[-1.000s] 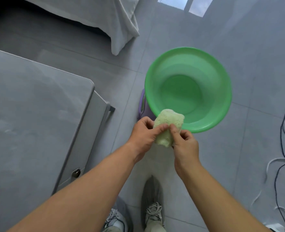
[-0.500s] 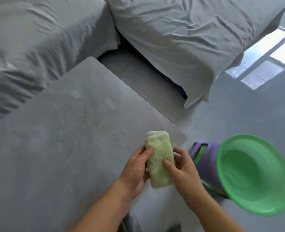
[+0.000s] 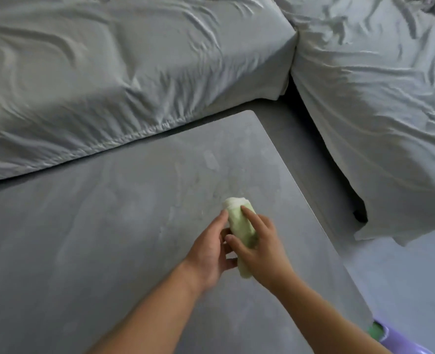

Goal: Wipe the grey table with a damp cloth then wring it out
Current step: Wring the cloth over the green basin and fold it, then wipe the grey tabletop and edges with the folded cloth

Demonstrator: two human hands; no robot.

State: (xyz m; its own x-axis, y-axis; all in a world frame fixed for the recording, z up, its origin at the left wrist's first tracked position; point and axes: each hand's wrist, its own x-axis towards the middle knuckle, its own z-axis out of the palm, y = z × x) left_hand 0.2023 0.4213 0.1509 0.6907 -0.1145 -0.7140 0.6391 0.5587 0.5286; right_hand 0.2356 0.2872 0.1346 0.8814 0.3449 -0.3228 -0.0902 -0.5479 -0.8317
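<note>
both hands hold the cloth (image 3: pixel 239 227) over the table (image 3: pixel 109 226). the cloth is pale green and rolled into a short bundle, and its far end, a little whiter, points away from the person. the left hand (image 3: pixel 211 254) grasps the bundle from the left side, with the thumb lying along the upper part of the cloth. the right hand (image 3: pixel 261 247) grasps it from the right, with the index finger stretched on top of the cloth and the thumb crossing its middle. the picture is a little blurred, so i cannot tell if the cloth touches the table or is just above it.

the cloth is above the right part of the table, near the table's right edge. on the table beyond the cloth there are faint pale smears. behind the table lies a sofa (image 3: pixel 109 72) under a wrinkled grey cover. at the table's near right corner a purple stool (image 3: pixel 405 341) shows partly.
</note>
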